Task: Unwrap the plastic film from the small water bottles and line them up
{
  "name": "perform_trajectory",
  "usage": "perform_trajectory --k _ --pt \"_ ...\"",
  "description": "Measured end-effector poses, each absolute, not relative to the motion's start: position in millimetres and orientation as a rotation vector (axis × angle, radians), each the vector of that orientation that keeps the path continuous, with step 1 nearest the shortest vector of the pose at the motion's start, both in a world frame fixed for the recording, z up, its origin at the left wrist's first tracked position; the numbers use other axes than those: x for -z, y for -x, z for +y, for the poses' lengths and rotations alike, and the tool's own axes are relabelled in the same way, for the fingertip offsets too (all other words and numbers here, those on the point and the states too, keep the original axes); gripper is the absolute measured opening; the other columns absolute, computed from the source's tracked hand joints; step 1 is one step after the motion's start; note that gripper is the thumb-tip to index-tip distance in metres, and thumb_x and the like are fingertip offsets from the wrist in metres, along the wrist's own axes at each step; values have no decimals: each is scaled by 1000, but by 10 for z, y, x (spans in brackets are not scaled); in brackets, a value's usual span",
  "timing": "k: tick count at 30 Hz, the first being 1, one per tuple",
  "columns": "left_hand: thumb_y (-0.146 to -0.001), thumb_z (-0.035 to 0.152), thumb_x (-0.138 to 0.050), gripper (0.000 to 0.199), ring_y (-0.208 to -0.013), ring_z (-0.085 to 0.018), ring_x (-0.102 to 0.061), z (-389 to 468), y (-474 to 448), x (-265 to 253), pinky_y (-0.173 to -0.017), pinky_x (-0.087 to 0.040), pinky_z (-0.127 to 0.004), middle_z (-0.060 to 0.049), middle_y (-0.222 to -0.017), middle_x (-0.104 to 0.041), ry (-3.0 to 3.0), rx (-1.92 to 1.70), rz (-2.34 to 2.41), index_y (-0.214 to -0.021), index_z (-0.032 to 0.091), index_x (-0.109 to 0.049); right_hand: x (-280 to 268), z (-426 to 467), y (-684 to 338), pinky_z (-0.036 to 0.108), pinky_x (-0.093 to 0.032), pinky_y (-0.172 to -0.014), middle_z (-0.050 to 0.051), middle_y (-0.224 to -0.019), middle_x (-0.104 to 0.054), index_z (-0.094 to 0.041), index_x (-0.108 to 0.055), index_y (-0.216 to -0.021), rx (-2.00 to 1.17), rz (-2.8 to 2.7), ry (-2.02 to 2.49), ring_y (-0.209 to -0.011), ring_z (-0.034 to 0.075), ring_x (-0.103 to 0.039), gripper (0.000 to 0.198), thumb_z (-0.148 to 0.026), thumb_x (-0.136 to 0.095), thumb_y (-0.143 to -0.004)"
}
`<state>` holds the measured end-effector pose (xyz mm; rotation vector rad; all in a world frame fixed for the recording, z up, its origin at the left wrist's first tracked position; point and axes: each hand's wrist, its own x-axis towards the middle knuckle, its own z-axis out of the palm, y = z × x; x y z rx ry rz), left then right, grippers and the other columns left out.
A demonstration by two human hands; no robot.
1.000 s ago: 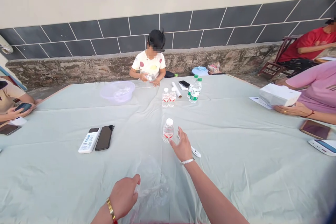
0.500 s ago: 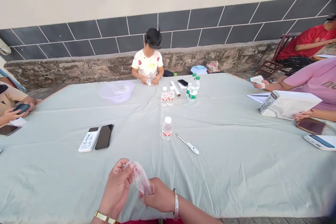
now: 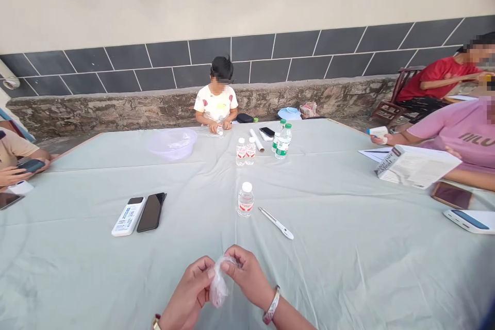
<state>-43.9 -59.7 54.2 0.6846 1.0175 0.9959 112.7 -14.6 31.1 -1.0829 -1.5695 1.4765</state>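
Observation:
A crumpled clear plastic bag [image 3: 218, 289] hangs between my two hands, low in the middle of the head view. My left hand [image 3: 192, 289] pinches one side of it between thumb and fingers. With thumb and fingertips, my right hand [image 3: 249, 276] grips its upper part. Whether anything lies inside the bag I cannot make out. Beyond my hands a small water bottle [image 3: 245, 200] with a white cap and red label stands upright. To its right lies a white utility knife or pen [image 3: 276, 223].
A white power bank [image 3: 128, 216] and black phone [image 3: 152, 212] lie left. Farther back are two small bottles [image 3: 246, 152], green-capped bottles [image 3: 283, 142], a white roll [image 3: 257, 141] and a purple basin [image 3: 174, 150]. A person on the right holds a box [image 3: 419, 167]; others sit around.
My right hand has moved up from the bag's lower end to its top. The bag now hangs down, more bunched, between both hands. The view has tilted slightly upward.

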Motion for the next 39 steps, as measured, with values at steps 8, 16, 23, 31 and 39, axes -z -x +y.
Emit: perform_trajectory --k 8,16,23,31,39 --pt "-67 46 -68 25 -62 -18 -53 -618 321 -285 -60 -48 -32 -2 -64 -56 -1026 -1231 1444 -66 22 -62 -107 -512 -852 22 -39 -57 -3 -66 -54 -19 -60 -88 -1952 -989 1029 -55 9 -49 34 -48 -67 -71" --pt "-82 45 -51 31 -112 -28 -57 -746 382 -116 -86 -52 -36 -11 -134 -51 -1666 -931 1476 -99 27 -71 -325 -517 -1117 34 -44 -87 6 -101 -64 -24 -60 -109 -2361 -660 634 -97 20 -60 43 -49 -60 -74" --pt "-84 44 -52 29 -97 -23 -64 -666 503 -187 -82 -54 -33 -10 -110 -68 -1482 -1129 1505 -82 24 -73 -175 -396 -1216 33 -46 -81 7 -106 -63 -25 -51 -127 -2089 -1254 957 -94 20 -60 61 -56 -61 -75" --pt "-73 54 -62 32 -84 -19 -64 -670 648 35 -64 -52 -25 -7 -96 -69 -1180 -1320 1669 -71 22 -70 263 704 -1587 30 -43 -62 -3 -62 -57 -12 -31 -138 -1008 -1481 1778 -60 19 -57 77 -44 -56 -73" --pt "-75 69 -51 51 -74 -17 -65 -754 634 546 -58 -52 -25 -9 -90 -69 -1254 -1256 1680 -69 22 -70 391 1736 -1155 28 -43 -63 4 -77 -65 -17 -48 -117 -795 -1598 1937 -72 21 -63 45 -45 -53 -82"
